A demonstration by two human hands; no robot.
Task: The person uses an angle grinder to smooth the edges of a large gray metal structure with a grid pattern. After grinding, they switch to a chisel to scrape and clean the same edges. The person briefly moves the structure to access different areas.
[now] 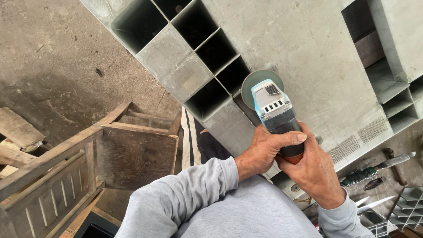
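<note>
Both of my hands grip a blue and grey angle grinder [274,109]. My left hand [264,152] wraps its body from the left, thumb across the top. From below and to the right, my right hand [315,172] holds the orange rear end. The grinder's round disc [253,83] rests against a grey metal panel [304,48] beside a row of square openings [207,48]. I wear grey sleeves.
A wooden stool or crate [110,154] stands at the lower left on a concrete floor [48,57]. At the right lie a hammer-like tool [379,167], metal scraps and a small grid piece [407,205]. Vent grilles [359,139] sit in the panel.
</note>
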